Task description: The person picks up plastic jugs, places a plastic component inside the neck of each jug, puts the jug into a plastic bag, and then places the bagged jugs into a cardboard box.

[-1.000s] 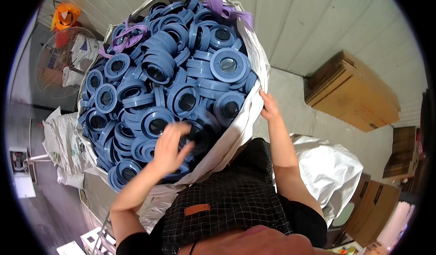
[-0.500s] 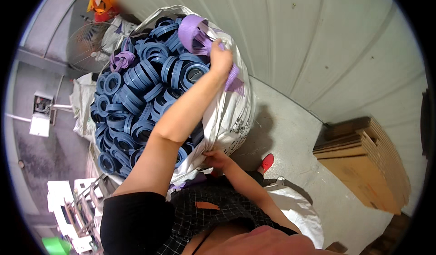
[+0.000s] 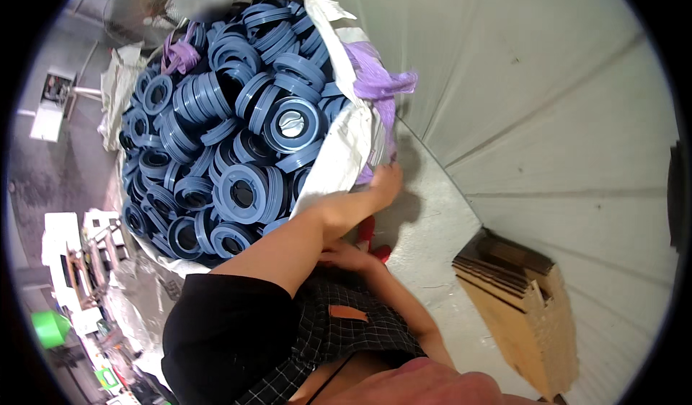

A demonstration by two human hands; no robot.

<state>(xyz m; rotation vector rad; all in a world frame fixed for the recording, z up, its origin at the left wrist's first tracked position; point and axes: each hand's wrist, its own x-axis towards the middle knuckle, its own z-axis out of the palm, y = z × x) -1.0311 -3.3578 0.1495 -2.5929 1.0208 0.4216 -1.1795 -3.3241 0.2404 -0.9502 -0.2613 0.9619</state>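
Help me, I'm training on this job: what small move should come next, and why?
Perhaps the left hand should draw the right-side purple strap taut: the hand is by its lower part, grip unclear, and the strap bunches loosely outside the bag.

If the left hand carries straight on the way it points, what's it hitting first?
Likely the pale wall past the white bag; depth is unclear, so the purple strap beside the left hand could catch it first.

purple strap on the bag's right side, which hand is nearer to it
Left. The left hand is close beside the lower end of the purple strap; the right hand is farther off, lower in the picture, beside the apron.
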